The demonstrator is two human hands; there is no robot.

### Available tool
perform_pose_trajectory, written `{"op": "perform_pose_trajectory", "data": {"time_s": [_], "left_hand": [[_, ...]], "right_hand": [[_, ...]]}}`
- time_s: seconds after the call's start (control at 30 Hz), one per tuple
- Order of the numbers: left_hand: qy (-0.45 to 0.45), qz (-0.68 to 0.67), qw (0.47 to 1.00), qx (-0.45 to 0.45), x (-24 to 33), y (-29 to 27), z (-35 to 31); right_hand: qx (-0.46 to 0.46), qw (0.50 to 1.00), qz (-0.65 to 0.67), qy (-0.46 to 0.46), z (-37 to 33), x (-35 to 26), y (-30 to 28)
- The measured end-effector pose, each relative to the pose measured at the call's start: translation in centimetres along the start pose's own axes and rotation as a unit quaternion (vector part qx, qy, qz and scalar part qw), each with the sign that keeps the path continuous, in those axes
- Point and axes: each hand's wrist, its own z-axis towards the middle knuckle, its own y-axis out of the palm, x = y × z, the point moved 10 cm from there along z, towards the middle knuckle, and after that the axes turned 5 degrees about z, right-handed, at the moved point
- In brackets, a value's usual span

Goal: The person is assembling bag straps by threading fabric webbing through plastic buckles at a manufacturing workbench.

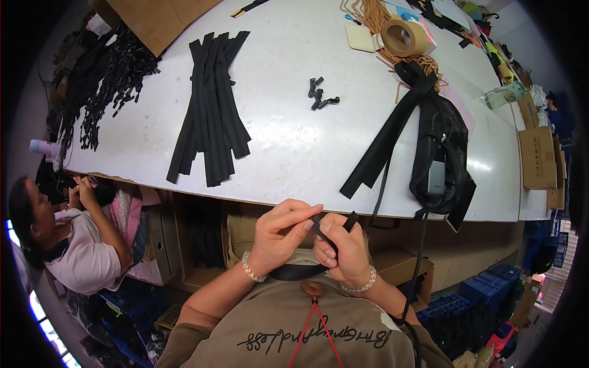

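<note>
The near edge of the white table runs just ahead of the person's hands. Bare tabletop stretches forward between a bundle of black strips, ahead and to the left, and a black mesh case, ahead and to the right. Small black clips lie farther ahead, between those two. The left hand and right hand are close together at the edge, both pinching one black strap; its short end pokes up past the right hand. A dark band curves below the hands, perhaps part of the same strap, though the fingers hide the join. Dark script, upside down here, crosses the olive shirt below the hands; a cardboard box, far to their right, bears print.
</note>
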Motion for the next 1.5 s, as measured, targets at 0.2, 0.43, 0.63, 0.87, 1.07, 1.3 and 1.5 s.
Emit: {"op": "perform_pose_trajectory", "data": {"time_s": [0.2,0.43,0.63,0.87,1.07,1.3,1.5], "left_hand": [[0.005,-0.010,1.000,0.013,0.2,-0.1,0.0],[-0.014,-0.026,1.000,0.006,0.0,0.1,0.0],[-0.043,-0.052,0.998,0.004,-0.7,0.3,-0.1],[-0.048,-0.100,0.994,0.010,-1.0,0.5,-0.2],[-0.083,-0.146,0.986,-0.001,-2.2,0.6,0.0],[-0.182,-0.420,0.889,0.002,-4.6,1.1,0.3],[-0.221,-0.407,0.887,-0.009,-4.8,1.3,0.2]], "right_hand": [[0.009,1.000,0.023,-0.014,-0.1,0.0,-0.1],[0.013,0.999,0.005,-0.029,0.1,-0.2,-0.2],[0.014,0.999,0.011,-0.038,0.3,-0.2,-0.1],[-0.004,0.999,-0.006,-0.037,0.7,-0.2,0.0],[-0.011,0.996,-0.071,-0.061,0.9,-0.8,0.1],[-0.018,0.963,-0.166,-0.214,-0.2,-4.1,1.1],[-0.058,0.902,-0.318,-0.285,-0.7,-5.5,2.3]]}}
